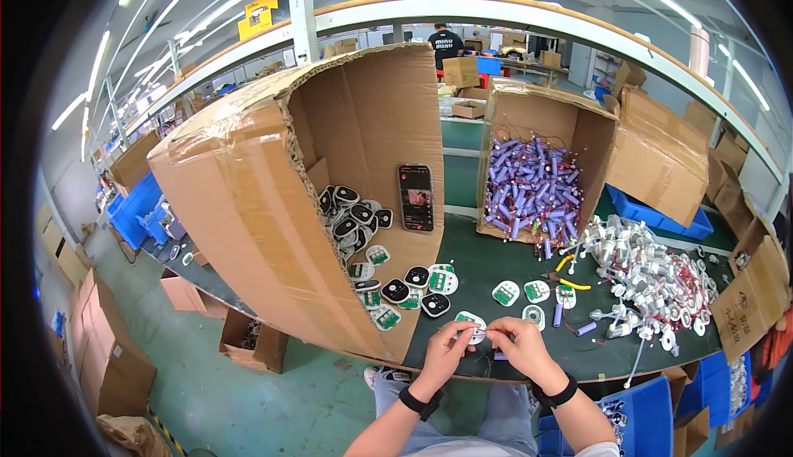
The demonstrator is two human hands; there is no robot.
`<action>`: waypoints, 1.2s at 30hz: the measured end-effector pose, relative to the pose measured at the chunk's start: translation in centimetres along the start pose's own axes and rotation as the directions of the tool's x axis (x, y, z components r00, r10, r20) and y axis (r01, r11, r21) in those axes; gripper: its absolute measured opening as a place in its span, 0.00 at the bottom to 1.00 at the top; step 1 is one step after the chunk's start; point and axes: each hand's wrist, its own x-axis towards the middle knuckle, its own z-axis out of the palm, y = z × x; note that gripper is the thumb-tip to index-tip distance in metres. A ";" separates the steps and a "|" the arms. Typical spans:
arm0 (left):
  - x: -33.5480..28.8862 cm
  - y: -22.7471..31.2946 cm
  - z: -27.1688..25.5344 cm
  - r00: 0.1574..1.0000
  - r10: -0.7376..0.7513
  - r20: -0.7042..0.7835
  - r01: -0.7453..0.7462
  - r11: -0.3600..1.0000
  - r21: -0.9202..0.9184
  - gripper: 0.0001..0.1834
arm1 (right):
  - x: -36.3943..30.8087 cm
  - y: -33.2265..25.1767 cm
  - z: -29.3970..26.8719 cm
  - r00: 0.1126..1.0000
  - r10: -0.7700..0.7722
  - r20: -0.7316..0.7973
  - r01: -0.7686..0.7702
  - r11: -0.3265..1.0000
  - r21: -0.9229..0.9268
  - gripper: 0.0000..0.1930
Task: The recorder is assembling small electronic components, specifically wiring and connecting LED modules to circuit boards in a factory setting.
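Near the table's front edge, my left hand (447, 351) is closed at the lower left rim of a white rounded housing (469, 318) with a green circuit board in it. My right hand (522, 345) pinches at the other side, its fingertips close to the left ones. What the right fingertips hold is too small to make out. Part of a purple cylindrical battery (500, 356) shows between the hands. Just beyond the right hand lies another white housing (534, 316). More housings with green boards (505, 293) lie farther back, by yellow-handled pliers (570, 277).
A large cardboard box (239, 201) on its side holds black-and-white housings (353, 224) and a propped phone (415, 198). Behind stands a carton (545, 97) of purple batteries. White parts with red wires (652, 283) are heaped at right. Blue bins (648, 424) stand below the table edge.
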 end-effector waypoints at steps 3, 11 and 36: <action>0.0 0.2 0.0 0.999 0.034 0.017 -0.035 0.998 0.045 0.09 | 0.4 0.9 0.2 0.991 0.108 0.074 -0.116 0.985 0.125 0.06; 0.0 0.9 0.2 0.999 0.032 0.037 -0.034 0.999 0.035 0.16 | 1.0 0.1 -0.1 0.988 0.114 0.109 -0.115 0.993 0.003 0.06; 0.7 0.4 -0.7 0.958 -0.149 0.243 0.215 0.938 -0.272 0.17 | 1.4 -0.8 1.4 0.870 -0.491 -0.044 0.374 0.715 -0.590 0.04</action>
